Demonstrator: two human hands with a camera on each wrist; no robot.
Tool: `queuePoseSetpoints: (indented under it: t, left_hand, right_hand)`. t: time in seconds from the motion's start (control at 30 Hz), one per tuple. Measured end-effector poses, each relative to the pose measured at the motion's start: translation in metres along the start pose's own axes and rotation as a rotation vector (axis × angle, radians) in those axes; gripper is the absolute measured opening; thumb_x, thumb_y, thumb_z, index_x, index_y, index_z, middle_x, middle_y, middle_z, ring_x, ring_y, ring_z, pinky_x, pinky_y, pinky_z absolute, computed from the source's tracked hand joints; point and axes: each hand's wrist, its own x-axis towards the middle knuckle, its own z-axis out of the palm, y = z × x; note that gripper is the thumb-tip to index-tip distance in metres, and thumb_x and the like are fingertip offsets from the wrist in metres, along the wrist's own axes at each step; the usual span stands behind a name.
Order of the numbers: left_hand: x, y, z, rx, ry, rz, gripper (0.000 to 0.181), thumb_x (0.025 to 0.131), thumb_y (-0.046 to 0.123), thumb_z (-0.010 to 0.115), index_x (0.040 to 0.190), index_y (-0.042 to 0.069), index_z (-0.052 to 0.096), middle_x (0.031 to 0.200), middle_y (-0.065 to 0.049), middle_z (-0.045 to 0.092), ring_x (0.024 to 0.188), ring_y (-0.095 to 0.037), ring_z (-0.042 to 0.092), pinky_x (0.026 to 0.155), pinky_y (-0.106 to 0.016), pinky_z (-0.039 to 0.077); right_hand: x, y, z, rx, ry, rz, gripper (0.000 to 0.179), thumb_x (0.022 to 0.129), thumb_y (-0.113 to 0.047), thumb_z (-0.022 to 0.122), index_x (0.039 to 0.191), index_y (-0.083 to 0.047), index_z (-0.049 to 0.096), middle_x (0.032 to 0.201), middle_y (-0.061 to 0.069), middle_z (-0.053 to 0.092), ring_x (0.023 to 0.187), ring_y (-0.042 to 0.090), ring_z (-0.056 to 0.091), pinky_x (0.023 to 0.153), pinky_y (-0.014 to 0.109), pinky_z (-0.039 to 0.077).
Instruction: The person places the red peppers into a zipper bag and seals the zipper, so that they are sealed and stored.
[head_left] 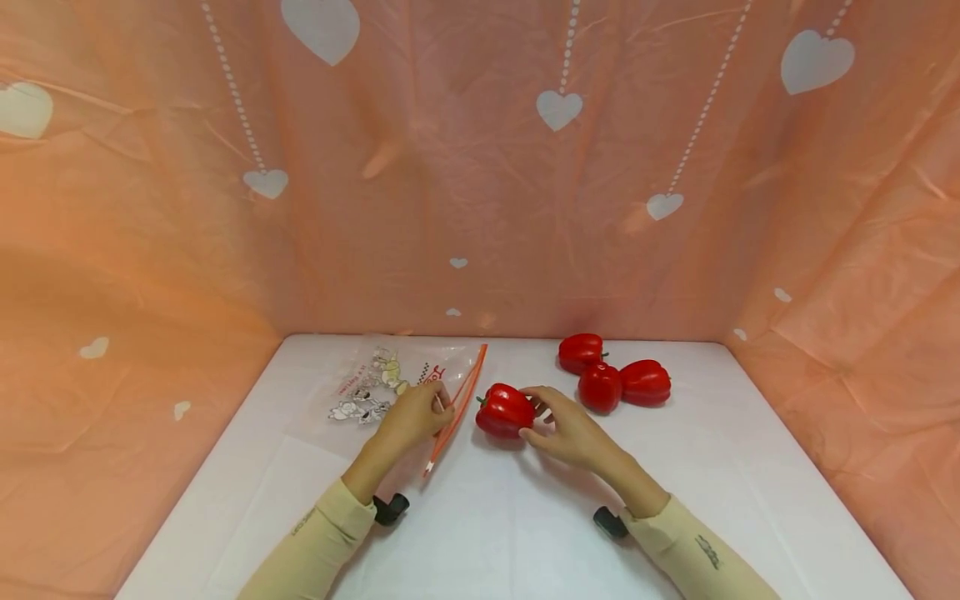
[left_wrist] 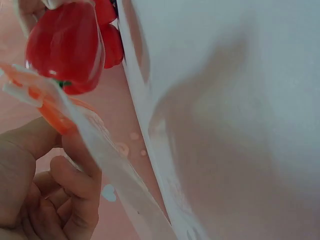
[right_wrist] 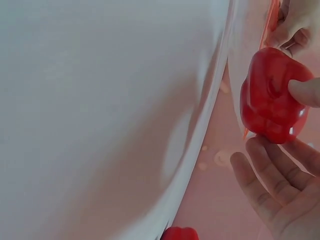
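Red bell pepper point(head_left: 504, 411) is gripped by the right hand point(head_left: 567, 429), thumb on one side and fingers point(right_wrist: 262, 162) on the other, at the end away from its stem. This opposed grip presumably suits the smooth, rounded body, and it leaves the stem end free, facing the bag. The pepper is located near the middle of the tabletop point(head_left: 517, 517), toward the rear edge; whether its underside clears the surface cannot be told.

The left hand point(head_left: 412, 415) pinches the orange zip strip point(head_left: 446, 435) of a clear printed bag point(head_left: 382, 379). The pinch probably steadies the mouth edge, since thin film offers little stiffness of its own. How far the mouth is parted cannot be confirmed.

The bag lies at the tabletop's rear left corner region, strip side toward the pepper, an orientation that appears to shorten the path between the two hands.

Three further peppers are grouped right of centre, near the rear edge: one rearmost point(head_left: 581, 353), one in front point(head_left: 600, 387), one to the right point(head_left: 645, 383). Their position apparently leaves working room around both hands.

An orange curtain point(head_left: 487, 167) with pale hearts stands behind.
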Motion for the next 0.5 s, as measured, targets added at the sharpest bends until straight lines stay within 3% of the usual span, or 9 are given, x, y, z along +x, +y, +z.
queuePoseSetpoints:
  t: [0.33,0.5]
  left_hand:
    - [-0.002,0.005,0.002,0.039,0.016,0.029,0.015,0.091,0.010,0.078,0.084,0.013,0.065,0.069,0.006,0.059,0.060,-0.010,0.053,0.056,-0.028,0.043]
    - [-0.002,0.008,0.001,0.027,0.028,0.015,0.013,0.092,0.010,0.077,0.085,0.013,0.066,0.069,0.006,0.062,0.061,-0.011,0.054,0.055,-0.029,0.044]
  right_hand:
    - [0.015,-0.014,0.007,0.015,0.036,0.052,0.064,0.091,-0.020,0.086,0.149,-0.010,0.058,0.126,0.006,0.070,0.110,0.023,0.065,0.094,0.042,0.059]
    - [0.022,-0.016,0.009,0.030,0.065,0.030,0.064,0.090,-0.018,0.086,0.147,-0.007,0.059,0.123,0.009,0.070,0.109,0.026,0.066,0.093,0.044,0.060]
